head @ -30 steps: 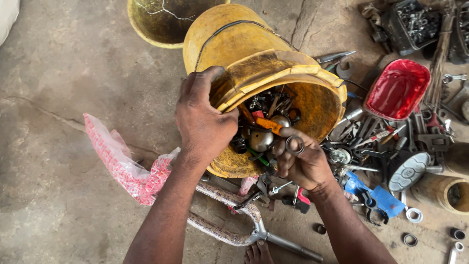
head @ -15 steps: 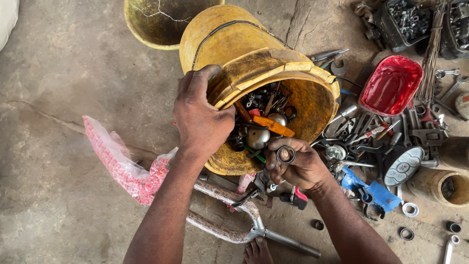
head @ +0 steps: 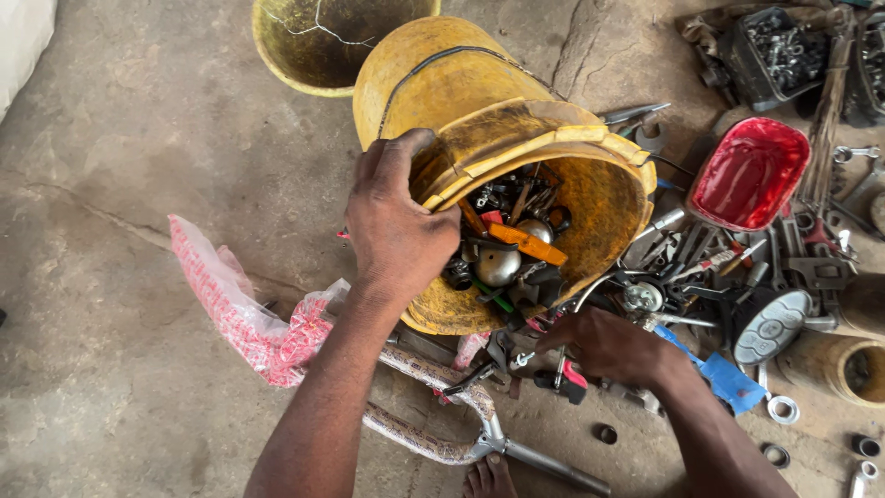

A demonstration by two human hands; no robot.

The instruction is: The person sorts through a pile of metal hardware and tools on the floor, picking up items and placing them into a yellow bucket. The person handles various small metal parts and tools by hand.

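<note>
My left hand [head: 396, 231] grips the near rim of a worn yellow bucket [head: 479, 83], which lies tipped toward me on the concrete floor. Inside it is a jumble of metal parts, among them a shiny domed bell [head: 498, 265] and an orange strip [head: 528, 244]. My right hand [head: 613, 346] rests palm down on the spilled parts just below the bucket's mouth, fingers reaching left near a red-handled tool [head: 567, 378]. Its fingers hide whatever may be under them.
A second yellow bucket [head: 323, 41] stands behind. At right lie a red tray [head: 751, 175], a black crate of nuts [head: 784, 51], wrenches and a round grey cap [head: 770, 325]. A pink plastic bag [head: 240, 314] and a bicycle frame tube [head: 433, 443] lie near my foot [head: 489, 480].
My right hand, which held up a small metal ring at the bucket's mouth, has dropped to the parts on the floor. The left hand keeps its grip on the rim.
</note>
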